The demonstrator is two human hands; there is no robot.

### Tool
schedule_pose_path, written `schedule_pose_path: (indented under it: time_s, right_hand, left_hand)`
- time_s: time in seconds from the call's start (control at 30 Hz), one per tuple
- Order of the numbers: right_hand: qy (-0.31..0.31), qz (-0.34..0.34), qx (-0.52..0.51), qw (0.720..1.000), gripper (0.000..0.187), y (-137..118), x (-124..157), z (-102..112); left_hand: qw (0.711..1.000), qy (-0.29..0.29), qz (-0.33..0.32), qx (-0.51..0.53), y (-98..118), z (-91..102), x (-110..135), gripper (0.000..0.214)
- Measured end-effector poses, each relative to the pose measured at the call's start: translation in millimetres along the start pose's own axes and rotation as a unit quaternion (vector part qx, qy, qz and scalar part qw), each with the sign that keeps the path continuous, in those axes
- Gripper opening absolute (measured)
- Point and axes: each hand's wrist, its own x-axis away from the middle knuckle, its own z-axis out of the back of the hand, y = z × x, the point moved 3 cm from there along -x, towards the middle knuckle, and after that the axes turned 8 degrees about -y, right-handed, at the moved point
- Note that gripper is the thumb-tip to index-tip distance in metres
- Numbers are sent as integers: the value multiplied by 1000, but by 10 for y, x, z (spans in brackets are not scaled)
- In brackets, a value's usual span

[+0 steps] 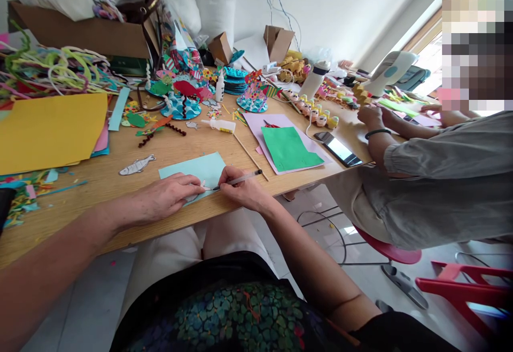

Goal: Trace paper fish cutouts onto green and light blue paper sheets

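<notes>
My right hand (243, 189) grips a pen (249, 176), its tip down at a light blue sheet of paper (198, 165) by the table's front edge. My left hand (170, 197) lies on that sheet with fingers stretched out. Its fingertips press on a small white paper cutout (206, 186), mostly hidden under them. A grey-and-white fish cutout (137, 165) rests on the wood left of the sheet. Beyond the sheet lie a white glue bottle (219, 126) and a thin wooden stick (250, 155).
Green paper (290, 149) lies on a lilac sheet, with a phone (339, 148) beside it. Yellow paper (52, 133) and scraps are at left. Decorated paper fish crafts (182, 103) stand at the back. A co-worker's sleeve (436, 146) is at right.
</notes>
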Motion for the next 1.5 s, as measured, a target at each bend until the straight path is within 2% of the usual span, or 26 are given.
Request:
schedule_pose_path:
  time_s: [0.23,0.47,0.97,1.23,1.5]
  right_hand:
    - [23,15,-43,999,4,28,-72,-9]
    - [7,19,-2,1000,3,34,-167,-78]
    - [-7,10,8,1000,4,16,-187,-88]
    - [23,5,2,1000,3,48,-209,-101]
    - [44,6,5,999,6,57,-245,-125]
  left_hand:
    - [1000,23,-9,6,-44,-56,18,43]
    - [1000,12,-4,0,-4,-36,10,46]
    - [1000,26,-5,8,-4,-44,16,46]
    - [1000,28,-5,11,3,-47,17,46]
    - [1000,1,7,7,31,-27,19,48]
